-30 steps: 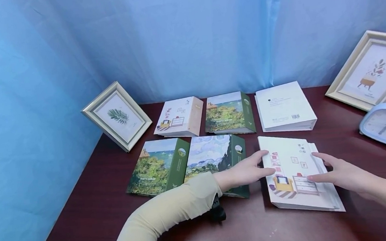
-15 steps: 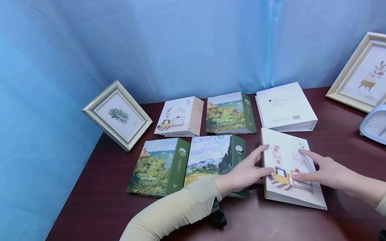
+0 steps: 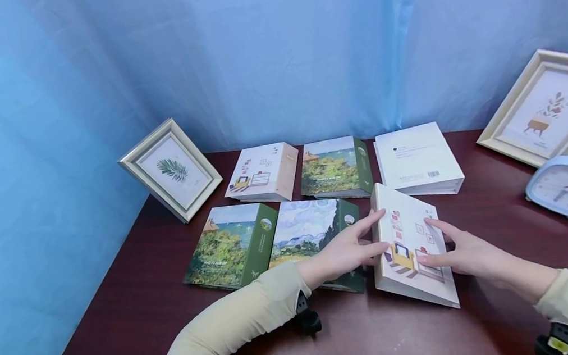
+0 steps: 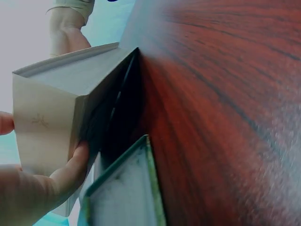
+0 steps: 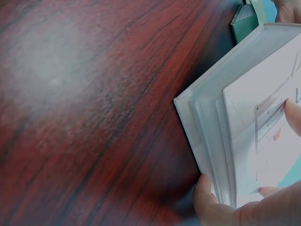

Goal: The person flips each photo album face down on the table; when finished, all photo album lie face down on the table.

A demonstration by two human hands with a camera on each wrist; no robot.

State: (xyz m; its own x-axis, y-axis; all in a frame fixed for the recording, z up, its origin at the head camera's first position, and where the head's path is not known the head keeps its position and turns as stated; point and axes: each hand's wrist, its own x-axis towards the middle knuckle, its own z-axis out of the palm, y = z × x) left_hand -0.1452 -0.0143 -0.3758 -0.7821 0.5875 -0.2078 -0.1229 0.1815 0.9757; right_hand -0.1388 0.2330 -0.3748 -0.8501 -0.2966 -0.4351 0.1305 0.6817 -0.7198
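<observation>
Item: our right hand (image 3: 465, 254), lower right of the head view, fingers laid over the illustrated front cover and thumb tucked under the page edge, gripping the white photo album (image 3: 409, 251). Our left hand (image 3: 346, 251), centre of the frame, fingers fairly straight, presses on the album's spine side, thumb beneath it in the left wrist view (image 4: 70, 167).

Location: the album stands tilted on the dark red table (image 3: 379, 338), spine side raised, just right of the cypress-landscape album (image 3: 311, 234) and in front of the white back-cover album (image 3: 416, 157).

Handling, in our judgement: a thick, stiff board cover around loose sleeve pages, moderately heavy; the smooth cover may slip and the block can fall open. Best held at spine and fore-edge together, as now.

Adjacent: a green seaside album (image 3: 229, 244) at centre left; behind, a second illustrated album (image 3: 262, 172) and a second green album (image 3: 335, 167); a leaf picture frame (image 3: 170, 169) at upper left; a plant picture frame (image 3: 544, 107) and a blue clock (image 3: 566, 186) at right.

Writing: "PHOTO ALBUM" reads faintly on the seaside album; a barcode and small print on the back-cover album are illegible.
</observation>
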